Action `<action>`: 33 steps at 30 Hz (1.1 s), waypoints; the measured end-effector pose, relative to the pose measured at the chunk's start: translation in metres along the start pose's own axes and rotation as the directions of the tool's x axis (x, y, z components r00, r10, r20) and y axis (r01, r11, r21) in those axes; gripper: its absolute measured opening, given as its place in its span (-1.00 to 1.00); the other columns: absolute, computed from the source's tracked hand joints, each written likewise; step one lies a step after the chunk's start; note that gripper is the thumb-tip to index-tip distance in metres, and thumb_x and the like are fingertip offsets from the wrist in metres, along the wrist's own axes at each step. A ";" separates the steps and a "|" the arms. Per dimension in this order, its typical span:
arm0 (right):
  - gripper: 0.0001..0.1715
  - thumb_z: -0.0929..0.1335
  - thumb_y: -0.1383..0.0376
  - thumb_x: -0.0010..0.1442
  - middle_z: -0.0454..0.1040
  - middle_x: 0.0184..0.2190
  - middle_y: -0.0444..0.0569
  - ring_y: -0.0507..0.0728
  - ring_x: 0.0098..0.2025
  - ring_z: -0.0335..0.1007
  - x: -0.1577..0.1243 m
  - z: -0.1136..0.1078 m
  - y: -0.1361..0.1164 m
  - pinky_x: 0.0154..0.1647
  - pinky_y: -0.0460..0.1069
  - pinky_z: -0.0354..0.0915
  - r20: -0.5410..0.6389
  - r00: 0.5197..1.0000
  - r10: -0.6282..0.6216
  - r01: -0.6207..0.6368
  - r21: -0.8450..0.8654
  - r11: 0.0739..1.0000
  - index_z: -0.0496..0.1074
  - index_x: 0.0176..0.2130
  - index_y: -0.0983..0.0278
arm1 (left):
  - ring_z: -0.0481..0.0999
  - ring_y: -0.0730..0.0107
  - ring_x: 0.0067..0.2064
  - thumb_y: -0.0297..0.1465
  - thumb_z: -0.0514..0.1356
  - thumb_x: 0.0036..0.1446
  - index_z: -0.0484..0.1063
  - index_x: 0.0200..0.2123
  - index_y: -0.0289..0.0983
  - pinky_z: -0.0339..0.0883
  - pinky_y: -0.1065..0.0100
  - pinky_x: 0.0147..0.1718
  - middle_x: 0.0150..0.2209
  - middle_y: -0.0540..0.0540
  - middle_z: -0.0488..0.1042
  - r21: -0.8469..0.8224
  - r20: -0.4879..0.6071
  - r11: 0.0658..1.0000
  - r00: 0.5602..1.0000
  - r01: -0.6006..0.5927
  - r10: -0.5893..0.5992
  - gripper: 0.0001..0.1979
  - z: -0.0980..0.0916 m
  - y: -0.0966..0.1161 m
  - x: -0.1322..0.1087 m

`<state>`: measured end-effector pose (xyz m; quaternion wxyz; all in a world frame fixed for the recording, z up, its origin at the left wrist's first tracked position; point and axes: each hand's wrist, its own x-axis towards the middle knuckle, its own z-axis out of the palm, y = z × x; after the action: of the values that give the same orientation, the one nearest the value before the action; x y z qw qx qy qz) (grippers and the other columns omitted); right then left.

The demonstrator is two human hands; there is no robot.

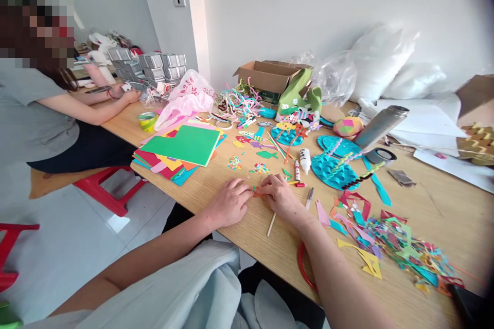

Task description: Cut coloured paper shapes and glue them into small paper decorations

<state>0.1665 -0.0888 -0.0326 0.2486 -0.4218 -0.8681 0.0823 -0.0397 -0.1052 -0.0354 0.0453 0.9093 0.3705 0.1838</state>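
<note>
Left hand (232, 201) and right hand (278, 195), fingers bent nearly closed, hold an orange paper piece (258, 194) between fingertips near the table's (200, 180) front edge; light, even pressure should prevent creasing

The person's left hand (230, 203) and right hand (280, 196) nearly meet over the desk (409, 203), their fingers at a small orange paper piece (258, 194); the exact grip is hidden. From there, tiny paper dots (259, 168) lie near at twelve o'clock, with a green fish (267, 154) behind them and a cardboard box (266, 78) far beyond. A glue bottle (304, 160) is near at two o'clock, a metal flask (382, 126) farther out. Paper scraps (407, 239) spread toward four o'clock. At ten o'clock rests a coloured paper stack (193, 143), green uppermost; beyond it sits another person (34, 113).
</note>
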 end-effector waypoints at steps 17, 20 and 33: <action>-0.50 0.28 0.62 0.13 0.38 -0.22 0.04 0.20 -0.13 0.22 0.001 -0.009 -0.005 -0.12 0.15 0.32 0.061 0.993 0.099 -0.105 0.109 0.989 0.58 -0.16 0.12 | 0.15 0.08 0.25 -0.43 0.09 0.17 0.35 0.09 -0.27 -0.08 -0.01 0.31 0.07 -0.14 0.40 -0.041 0.113 0.998 0.993 0.045 -0.040 -0.60 -0.002 -0.002 0.003; -0.54 0.27 0.62 0.13 0.38 -0.19 0.06 0.21 -0.11 0.22 0.002 -0.012 -0.006 -0.11 0.15 0.32 0.093 0.989 0.116 -0.126 0.111 0.986 0.57 -0.19 0.18 | 0.13 0.05 0.26 -0.39 0.07 0.19 0.34 0.12 -0.27 -0.12 -0.02 0.31 0.09 -0.14 0.39 -0.040 0.123 0.998 0.992 0.043 -0.038 -0.59 0.002 -0.004 0.002; -0.59 0.27 0.58 0.17 0.38 -0.18 0.06 0.21 -0.11 0.23 0.001 -0.010 -0.006 -0.09 0.16 0.31 0.074 0.992 0.100 -0.105 0.070 0.992 0.58 -0.21 0.18 | 0.02 0.06 0.33 -0.45 0.06 0.18 0.33 0.11 -0.28 -0.15 -0.04 0.34 0.14 -0.12 0.35 -0.064 0.130 0.997 0.991 0.047 -0.038 -0.59 -0.001 -0.004 0.002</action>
<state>0.1667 -0.0927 -0.0217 0.2287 -0.4532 -0.8498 0.1418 -0.0408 -0.1010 -0.0350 0.1033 0.9092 0.3796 0.1361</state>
